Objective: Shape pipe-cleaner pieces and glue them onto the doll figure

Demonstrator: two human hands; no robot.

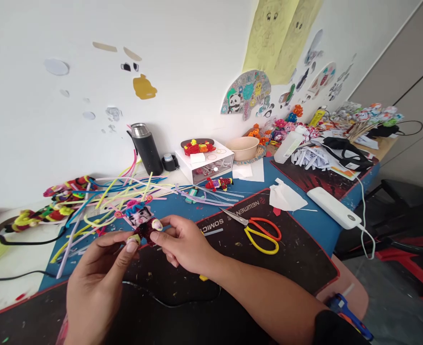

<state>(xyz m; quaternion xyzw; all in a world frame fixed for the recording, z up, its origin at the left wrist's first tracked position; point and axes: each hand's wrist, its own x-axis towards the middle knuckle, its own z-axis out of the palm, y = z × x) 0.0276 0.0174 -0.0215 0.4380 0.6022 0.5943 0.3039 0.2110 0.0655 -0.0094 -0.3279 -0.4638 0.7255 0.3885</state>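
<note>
Between my two hands is a small pipe-cleaner doll (144, 230) with a black-and-white painted face, a blue and pink headpiece and a dark red body. My left hand (105, 273) pinches its lower left side between thumb and fingers. On the other side, my right hand (182, 242) grips it with thumb and forefinger near a pale, round tuft. The doll is held above the dark mat (182, 282). Scissors (250, 227) with one red and one yellow handle lie on the mat to the right of my right hand.
Loose pipe cleaners (99, 201) spread over the left of the blue table. Behind are a black thermos (147, 148), a white box (207, 160) and a beige bowl (243, 148). A white power strip (333, 207) with its cable and a blue glue gun (349, 316) are at right.
</note>
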